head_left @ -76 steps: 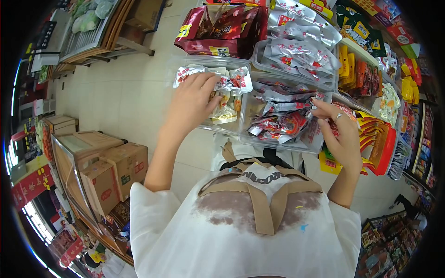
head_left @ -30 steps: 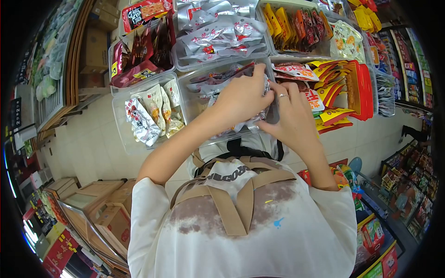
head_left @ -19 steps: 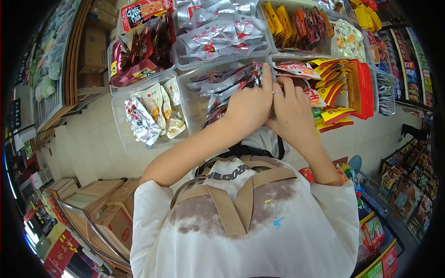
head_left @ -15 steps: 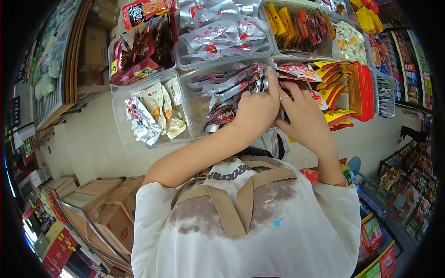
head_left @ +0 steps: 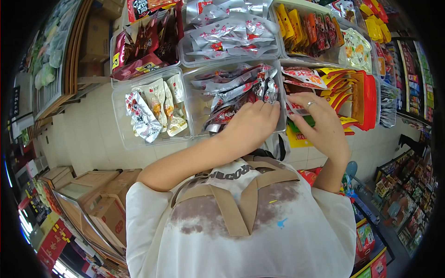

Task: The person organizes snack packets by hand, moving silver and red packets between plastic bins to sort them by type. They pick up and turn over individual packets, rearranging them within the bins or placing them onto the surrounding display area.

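Observation:
My left hand [head_left: 254, 124] reaches over the middle clear bin [head_left: 197, 103], its fingers curled down at the silver-and-red packets [head_left: 238, 92]; what its fingertips hold is hidden. My right hand [head_left: 323, 126] is bent at the near left part of the bin beside it, with a ring on one finger. Its thumb and fingers curve round something pale and partly see-through that I cannot make out. A green item [head_left: 306, 121] shows by that thumb. Beyond it lie a pink-and-white packet [head_left: 303, 76] and yellow packets [head_left: 336, 88] next to a red box [head_left: 368, 103].
A left bin [head_left: 121, 121] holds pale packets [head_left: 157, 104]. Behind stand bins of dark red packets [head_left: 143, 39], large silver packets [head_left: 232, 34] and yellow and orange packets [head_left: 301, 28]. Cardboard boxes [head_left: 109, 215] stand at the lower left, shelves [head_left: 412, 185] at the right.
My left hand has drawn its pointing index finger back and curled its fingers. My right hand has moved right and nearer, away from my left hand. The bins sit slightly farther right in view.

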`<act>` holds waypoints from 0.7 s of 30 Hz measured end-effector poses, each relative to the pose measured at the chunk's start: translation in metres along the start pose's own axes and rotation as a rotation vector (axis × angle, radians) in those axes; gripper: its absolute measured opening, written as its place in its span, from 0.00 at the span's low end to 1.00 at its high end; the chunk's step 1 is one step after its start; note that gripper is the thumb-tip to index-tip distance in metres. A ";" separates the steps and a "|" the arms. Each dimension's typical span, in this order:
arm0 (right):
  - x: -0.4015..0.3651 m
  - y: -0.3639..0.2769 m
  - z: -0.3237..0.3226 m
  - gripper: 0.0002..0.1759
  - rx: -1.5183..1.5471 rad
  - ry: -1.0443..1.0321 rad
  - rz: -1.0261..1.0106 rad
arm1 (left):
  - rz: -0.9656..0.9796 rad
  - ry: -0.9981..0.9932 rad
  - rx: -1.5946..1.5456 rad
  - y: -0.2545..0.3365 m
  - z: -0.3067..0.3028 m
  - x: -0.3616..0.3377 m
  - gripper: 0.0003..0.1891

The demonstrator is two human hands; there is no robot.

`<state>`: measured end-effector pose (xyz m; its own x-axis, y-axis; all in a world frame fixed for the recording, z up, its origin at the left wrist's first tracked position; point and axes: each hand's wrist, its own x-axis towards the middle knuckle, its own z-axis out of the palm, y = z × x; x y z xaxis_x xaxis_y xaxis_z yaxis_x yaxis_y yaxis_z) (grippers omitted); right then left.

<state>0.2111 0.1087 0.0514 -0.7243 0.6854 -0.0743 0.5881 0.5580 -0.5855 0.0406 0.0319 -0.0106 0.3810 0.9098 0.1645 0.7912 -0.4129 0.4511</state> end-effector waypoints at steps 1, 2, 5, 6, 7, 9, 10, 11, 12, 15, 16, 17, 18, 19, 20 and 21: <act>0.000 0.000 0.000 0.18 0.023 -0.006 -0.017 | -0.014 -0.027 0.040 0.003 0.002 0.001 0.23; 0.001 0.000 0.000 0.18 0.023 -0.009 -0.019 | -0.029 -0.055 0.080 0.005 0.003 0.002 0.22; 0.004 -0.004 0.003 0.17 0.042 -0.032 -0.015 | -0.035 -0.105 0.121 0.004 0.010 0.009 0.21; 0.005 -0.005 0.003 0.17 0.026 -0.050 -0.014 | -0.039 -0.103 0.122 0.005 0.011 0.010 0.21; 0.006 -0.006 0.003 0.16 0.009 -0.067 -0.013 | -0.034 -0.144 0.116 0.005 0.011 0.012 0.21; 0.008 -0.008 0.003 0.16 0.036 -0.095 -0.007 | -0.034 -0.179 0.111 0.004 0.010 0.010 0.21; 0.009 -0.008 0.003 0.16 0.065 -0.122 0.004 | -0.029 -0.137 0.116 0.004 0.008 0.007 0.20; 0.009 -0.010 0.003 0.16 0.064 -0.125 -0.005 | -0.024 -0.097 0.122 0.004 0.006 0.003 0.20; 0.010 -0.011 0.003 0.16 0.039 -0.121 0.004 | -0.033 -0.094 0.126 0.003 0.000 -0.002 0.20; 0.015 -0.013 0.004 0.17 -0.008 -0.056 -0.067 | 0.007 -0.050 -0.115 -0.012 -0.026 -0.026 0.19; 0.017 -0.014 0.005 0.17 -0.034 0.006 -0.136 | -0.087 0.053 -0.082 -0.020 -0.032 -0.037 0.19; 0.020 -0.015 0.005 0.17 -0.031 0.004 -0.137 | -0.181 0.156 -0.050 -0.027 -0.037 -0.048 0.19; 0.026 -0.017 0.007 0.17 -0.062 0.019 -0.215 | -0.184 0.154 -0.050 -0.038 -0.043 -0.058 0.19; 0.031 -0.020 0.010 0.18 -0.093 0.033 -0.294 | -0.257 0.142 -0.024 -0.049 -0.049 -0.067 0.19; 0.036 -0.025 0.015 0.18 -0.091 0.027 -0.299 | -0.332 0.133 0.003 -0.053 -0.053 -0.073 0.19; 0.042 -0.031 0.024 0.19 -0.108 -0.008 -0.368 | -0.340 0.137 0.007 -0.053 -0.054 -0.074 0.19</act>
<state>0.1541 0.1089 0.0470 -0.8966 0.4269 0.1180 0.3228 0.8122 -0.4859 -0.0549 -0.0118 0.0005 0.0284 0.9921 0.1221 0.8653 -0.0855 0.4939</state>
